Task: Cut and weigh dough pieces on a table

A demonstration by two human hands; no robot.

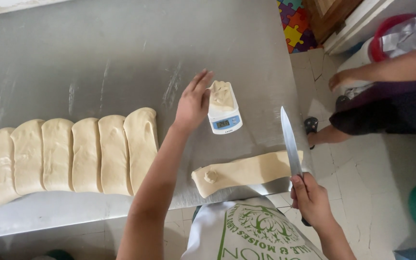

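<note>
Left hand (193,102) open, fingers beside dough lump (221,94) on scale (224,111) | right hand (310,198) gripping knife (291,142) over dough strip (244,172)

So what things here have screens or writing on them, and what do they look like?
Scale screen: on the front of the small white scale on the steel table, beside the left hand; a small grey rectangle in a blue panel.
Apron print: at the bottom edge, on the person's white apron; green lettering around a round green emblem.
</note>
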